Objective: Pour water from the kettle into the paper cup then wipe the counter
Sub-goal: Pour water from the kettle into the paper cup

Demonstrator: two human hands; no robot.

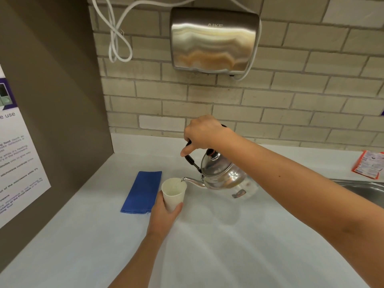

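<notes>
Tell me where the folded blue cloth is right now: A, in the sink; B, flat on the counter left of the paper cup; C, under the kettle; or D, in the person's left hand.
B: the blue cloth lies flat on the counter, left of the paper cup that the left hand holds under the kettle spout.

Shiny metal kettle (pixel 223 176), matt white paper cup (pixel 174 194), blue cloth (pixel 143 192), smooth counter (pixel 207 246)

Both forearms bare, sleeveless to the frame edge; no jewellery.
</notes>
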